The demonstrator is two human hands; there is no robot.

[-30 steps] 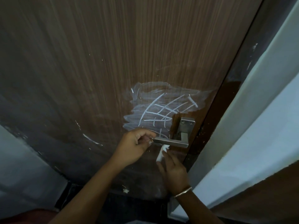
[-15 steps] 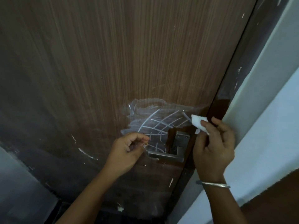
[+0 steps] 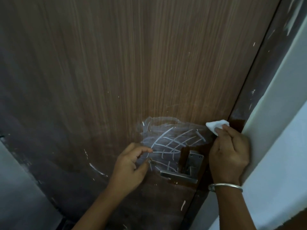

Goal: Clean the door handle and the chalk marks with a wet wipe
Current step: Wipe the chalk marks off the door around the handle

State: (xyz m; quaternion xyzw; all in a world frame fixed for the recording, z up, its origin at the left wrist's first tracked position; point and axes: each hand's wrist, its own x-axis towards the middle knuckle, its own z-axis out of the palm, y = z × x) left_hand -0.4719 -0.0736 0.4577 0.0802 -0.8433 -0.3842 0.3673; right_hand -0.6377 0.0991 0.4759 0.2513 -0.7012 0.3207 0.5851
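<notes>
A steel lever door handle (image 3: 178, 175) sits low on the brown wooden door (image 3: 132, 63). White chalk marks (image 3: 172, 141), crossed lines over a smeared patch, lie just above and left of it. My right hand (image 3: 230, 151) pinches a folded white wet wipe (image 3: 216, 126) and holds it against the door at the upper right edge of the chalk, beside the door's edge. My left hand (image 3: 131, 165) hovers left of the lever's tip with fingers loosely curled, holding nothing; its fingertips lie by the chalk's lower left lines.
The dark door frame (image 3: 259, 80) runs along the door's right edge, with a white wall (image 3: 282, 138) beyond it. A metal bangle (image 3: 225, 186) circles my right wrist. A stray chalk streak (image 3: 98, 169) marks the door farther left. Grey wall fills the lower left.
My right hand carried the wipe up from under the lever to the chalk's upper right edge. My left hand let go of the lever's tip and now stays beside it.
</notes>
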